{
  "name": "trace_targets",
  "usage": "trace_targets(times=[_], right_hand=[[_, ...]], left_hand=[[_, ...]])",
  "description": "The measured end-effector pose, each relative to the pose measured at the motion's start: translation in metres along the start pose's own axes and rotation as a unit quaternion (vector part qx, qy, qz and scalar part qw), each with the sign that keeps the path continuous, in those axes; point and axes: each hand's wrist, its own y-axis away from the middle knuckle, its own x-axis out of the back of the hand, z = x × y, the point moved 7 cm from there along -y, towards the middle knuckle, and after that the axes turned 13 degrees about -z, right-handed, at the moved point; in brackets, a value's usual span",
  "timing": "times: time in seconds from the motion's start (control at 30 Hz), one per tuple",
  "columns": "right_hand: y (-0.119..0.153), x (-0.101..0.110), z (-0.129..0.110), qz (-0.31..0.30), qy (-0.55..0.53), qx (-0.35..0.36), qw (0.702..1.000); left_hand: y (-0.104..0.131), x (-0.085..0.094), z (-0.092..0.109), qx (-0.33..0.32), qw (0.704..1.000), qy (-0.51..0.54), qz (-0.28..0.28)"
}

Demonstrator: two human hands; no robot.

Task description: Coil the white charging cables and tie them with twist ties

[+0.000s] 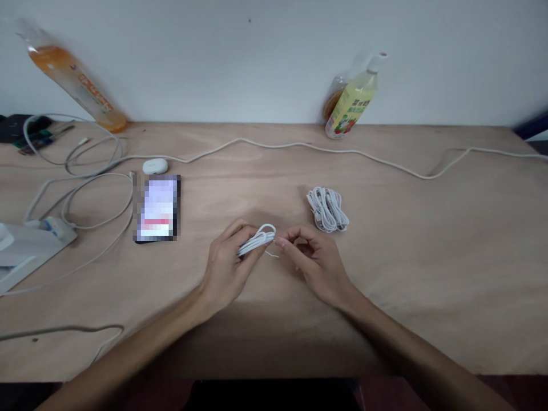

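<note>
A coiled white cable (258, 240) is gripped in my left hand (225, 260), between thumb and fingers, just above the table. Close on its right, my right hand (319, 260) is closed in a pinch at the coil's end. What sits between those fingertips is too small to make out. A thin white strand (272, 254) sticks out below the coil, between the two hands. Beyond my right hand, a bundle of coiled white cables (327, 209) lies on the wooden table (406, 245).
Left of my hands lie a phone (158, 208) with a blurred screen and a white earbud case (154, 166). Loose cables surround a white power strip (29, 251). An orange drink bottle (77, 85) and a yellow bottle (353, 103) lean toward the wall. A long white cord (299, 145) crosses the table.
</note>
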Motion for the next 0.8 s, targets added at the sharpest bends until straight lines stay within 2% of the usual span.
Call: trace_targets(times=[0.23,0.47,0.6,0.8], right_hand=[[-0.0036,0.0012,0.0013,-0.035,-0.031,-0.021,0.999],[-0.0004,0.0051,-0.0016,0.011,0.054,0.015,0.998],[0.0005,0.0039,-0.0034,0.013,0.056,0.022,0.998],[0.0006,0.0005,0.0002,0.005,0.007,-0.006,1.0]], left_hand=[[-0.0015,-0.0024,-0.0053,0.024,1.0,0.012,-0.006],[-0.0018,-0.0026,-0.0083,0.042,0.999,0.019,-0.005],[-0.0018,-0.0022,-0.0086,0.033,0.999,0.022,0.002],[-0.0003,-0.004,-0.0064,0.023,0.999,0.03,0.002]])
